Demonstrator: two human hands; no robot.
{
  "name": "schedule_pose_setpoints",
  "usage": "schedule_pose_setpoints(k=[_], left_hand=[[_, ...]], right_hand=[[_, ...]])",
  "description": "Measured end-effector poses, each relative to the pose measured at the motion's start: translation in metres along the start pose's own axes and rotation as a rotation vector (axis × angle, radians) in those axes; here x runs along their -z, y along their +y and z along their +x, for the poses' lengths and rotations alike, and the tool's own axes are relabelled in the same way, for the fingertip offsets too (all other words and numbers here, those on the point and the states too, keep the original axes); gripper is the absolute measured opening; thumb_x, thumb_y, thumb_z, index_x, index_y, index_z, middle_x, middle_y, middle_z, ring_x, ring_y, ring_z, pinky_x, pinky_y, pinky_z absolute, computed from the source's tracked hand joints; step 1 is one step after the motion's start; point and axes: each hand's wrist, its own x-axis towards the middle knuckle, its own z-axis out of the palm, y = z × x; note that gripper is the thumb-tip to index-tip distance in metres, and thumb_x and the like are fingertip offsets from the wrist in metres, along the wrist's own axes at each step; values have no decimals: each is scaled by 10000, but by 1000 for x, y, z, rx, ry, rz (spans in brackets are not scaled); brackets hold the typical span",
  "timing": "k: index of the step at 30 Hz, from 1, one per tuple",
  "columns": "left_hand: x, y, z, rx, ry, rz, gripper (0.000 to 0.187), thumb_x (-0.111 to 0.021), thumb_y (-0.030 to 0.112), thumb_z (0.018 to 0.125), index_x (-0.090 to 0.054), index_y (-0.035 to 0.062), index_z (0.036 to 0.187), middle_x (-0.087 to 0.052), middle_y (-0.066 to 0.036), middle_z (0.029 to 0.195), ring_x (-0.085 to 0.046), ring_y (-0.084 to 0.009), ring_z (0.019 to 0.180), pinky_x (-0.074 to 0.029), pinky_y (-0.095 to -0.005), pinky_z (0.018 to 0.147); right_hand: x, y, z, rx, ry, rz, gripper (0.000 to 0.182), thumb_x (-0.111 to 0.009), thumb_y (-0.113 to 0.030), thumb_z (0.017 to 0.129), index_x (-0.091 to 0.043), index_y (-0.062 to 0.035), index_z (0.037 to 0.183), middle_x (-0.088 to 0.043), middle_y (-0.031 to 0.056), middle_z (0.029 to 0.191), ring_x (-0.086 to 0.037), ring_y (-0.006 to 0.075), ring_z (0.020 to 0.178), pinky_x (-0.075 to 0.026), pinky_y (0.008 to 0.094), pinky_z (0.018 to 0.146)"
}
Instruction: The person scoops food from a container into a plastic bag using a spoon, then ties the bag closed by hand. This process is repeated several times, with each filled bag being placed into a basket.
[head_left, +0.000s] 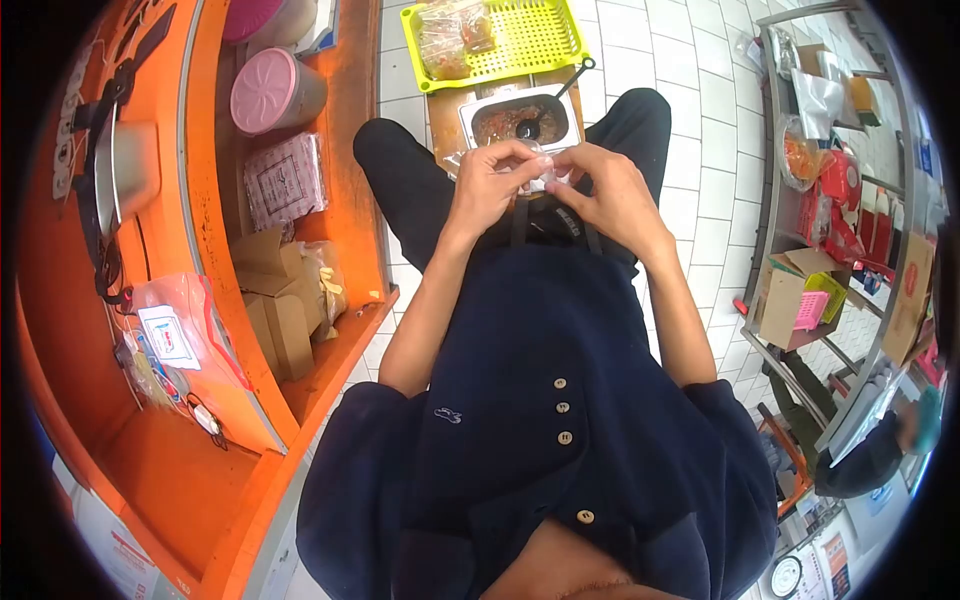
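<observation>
My left hand (pixel 492 185) and my right hand (pixel 612 192) meet over my lap, fingertips pinched together on a small clear plastic bag (pixel 538 182). The fingers hide much of the bag, so its contents are hard to make out. Just beyond my hands is a rectangular metal pan (pixel 476 108) with a reddish-brown chunky sauce (pixel 492 126) in it. A black ladle (pixel 572 82) rests in the sauce, its handle leaning out over the far right corner.
Behind the pan, a yellow-green plastic basket (pixel 540 45) holds filled clear bags (pixel 450 40). An orange shelf unit (pixel 345 350) on the left carries a pink-lidded tub (pixel 265 92) and cardboard boxes (pixel 275 300). Racks (pixel 765 130) line the right; another person (pixel 865 455) is at lower right.
</observation>
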Motion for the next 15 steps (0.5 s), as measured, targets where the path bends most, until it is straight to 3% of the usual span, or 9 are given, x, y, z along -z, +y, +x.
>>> schedule_pose_setpoints(k=[4,12,15], left_hand=[[1,19,-4,-4,-1,116,190,-803,184,896,-777,-3,915,-727,-41,750,-604,-57,637,-462,-228,582],[-1,20,-5,-23,36,133,199,-812,167,886,-769,-24,923,-735,-64,752,-611,-67,632,-469,-240,575],[0,25,-6,-33,49,164,186,-813,186,890,-768,7,870,-672,-2,674,-544,-31,554,-403,-209,484]], right_hand=[[1,-4,10,-15,-21,44,183,-722,-126,881,-719,2,1012,-723,139,853,-698,273,713,-544,390,661],[-3,-4,19,139,0,-118,140,-663,-85,845,-694,-11,961,-692,155,856,-677,344,739,-530,430,688],[-3,1,23,192,-25,-172,140,-678,-108,846,-661,-18,953,-674,143,852,-667,364,786,-523,464,705]])
